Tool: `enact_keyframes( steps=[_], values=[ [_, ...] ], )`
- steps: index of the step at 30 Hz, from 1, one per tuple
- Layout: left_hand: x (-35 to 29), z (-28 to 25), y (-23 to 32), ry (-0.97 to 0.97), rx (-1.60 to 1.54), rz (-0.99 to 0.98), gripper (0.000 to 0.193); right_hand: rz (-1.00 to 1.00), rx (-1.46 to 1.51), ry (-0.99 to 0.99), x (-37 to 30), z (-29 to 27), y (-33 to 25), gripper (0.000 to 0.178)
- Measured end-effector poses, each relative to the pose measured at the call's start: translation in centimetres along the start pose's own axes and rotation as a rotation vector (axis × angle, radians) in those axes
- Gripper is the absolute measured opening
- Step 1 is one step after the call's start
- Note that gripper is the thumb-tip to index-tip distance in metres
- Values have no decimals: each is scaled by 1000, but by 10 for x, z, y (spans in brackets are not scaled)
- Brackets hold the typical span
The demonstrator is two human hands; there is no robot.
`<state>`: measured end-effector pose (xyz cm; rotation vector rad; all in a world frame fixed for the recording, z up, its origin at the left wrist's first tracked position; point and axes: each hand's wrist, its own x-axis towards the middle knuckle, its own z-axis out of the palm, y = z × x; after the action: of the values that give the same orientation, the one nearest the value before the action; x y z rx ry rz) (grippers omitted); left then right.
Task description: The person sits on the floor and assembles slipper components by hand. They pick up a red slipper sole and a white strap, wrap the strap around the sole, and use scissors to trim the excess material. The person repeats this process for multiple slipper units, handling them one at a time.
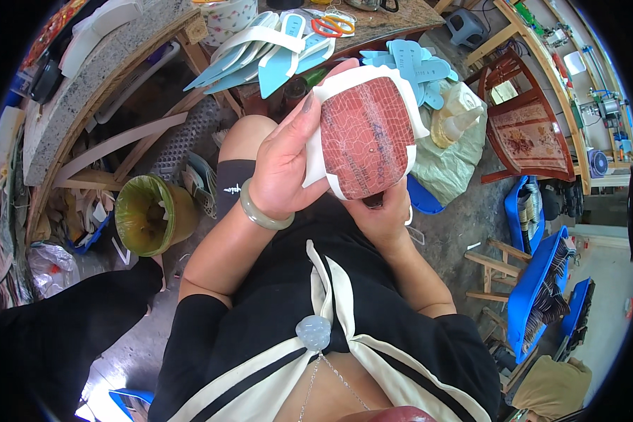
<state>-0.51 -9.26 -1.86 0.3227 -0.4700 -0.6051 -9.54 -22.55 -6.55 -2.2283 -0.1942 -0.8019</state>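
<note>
In front of me I hold a red crocodile-print panel (368,137) with white material along its edges and cut corners. My left hand (285,151) grips its left side, thumb on the front edge and a bangle round the wrist. Below it, my right hand (385,218) closes on the lower edge, its fingers partly hidden behind the panel. Something small and dark shows at that hand's thumb; I cannot make out what it is. Beyond the panel lie light-blue insole-shaped pieces (281,67), bundled with a white strip, and more loose light-blue pieces (415,67) to the right.
Orange-handled scissors (333,27) lie on the worktable at the back. A squeeze bottle (460,123) stands on a green sheet (443,172). To the left is a lined yellow bin (155,239); to the right, a wooden chair (524,123) and blue trays (534,299). Another person's dark-clothed leg (84,323) is at lower left.
</note>
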Motion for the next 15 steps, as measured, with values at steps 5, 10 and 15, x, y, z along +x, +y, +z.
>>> enact_keyframes(
  steps=[5, 10, 15],
  values=[
    [1, -3, -3, 18, -41, -20, 52, -23, 10, 52, -4, 5, 7, 53],
    [-3, -19, -5, -29, -276, -83, 57, 8, -44, 7, -10, 6, 12, 53],
    [-6, -32, -5, -34, -333, -129, 50, 66, -64, -52, -14, 6, 14, 54]
  ],
)
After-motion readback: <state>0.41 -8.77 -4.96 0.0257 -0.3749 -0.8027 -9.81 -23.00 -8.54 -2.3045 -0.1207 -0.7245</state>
